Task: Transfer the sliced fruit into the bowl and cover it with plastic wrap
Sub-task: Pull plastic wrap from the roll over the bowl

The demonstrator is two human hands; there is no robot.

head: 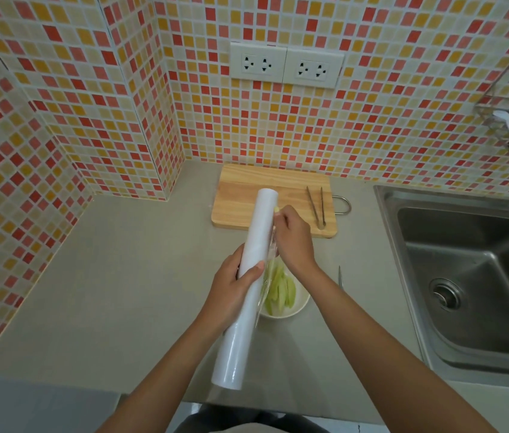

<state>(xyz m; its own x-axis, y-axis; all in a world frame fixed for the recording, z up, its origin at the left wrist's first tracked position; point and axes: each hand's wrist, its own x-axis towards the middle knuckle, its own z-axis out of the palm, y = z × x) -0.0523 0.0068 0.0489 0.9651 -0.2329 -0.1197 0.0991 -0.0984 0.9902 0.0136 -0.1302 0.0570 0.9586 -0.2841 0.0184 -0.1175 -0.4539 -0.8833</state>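
wooden cutting board (247, 195), metal tongs (316, 206), steel sink (465, 270), 2 wall sockets (286, 64)

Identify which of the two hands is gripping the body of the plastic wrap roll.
The left hand grips the plastic wrap roll; the right hand only pinches the loose film beside it.

L hand (233, 285) grip round roll (248, 285), R hand (293, 237) pinching film edge (273, 245).

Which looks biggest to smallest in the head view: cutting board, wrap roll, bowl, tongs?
1. Cutting board, the broadest.
2. Wrap roll, the longest, but it is held up nearer the camera, so its rank against the board is unsure.
3. Bowl, partly hidden by the roll and hands.
4. Tongs.
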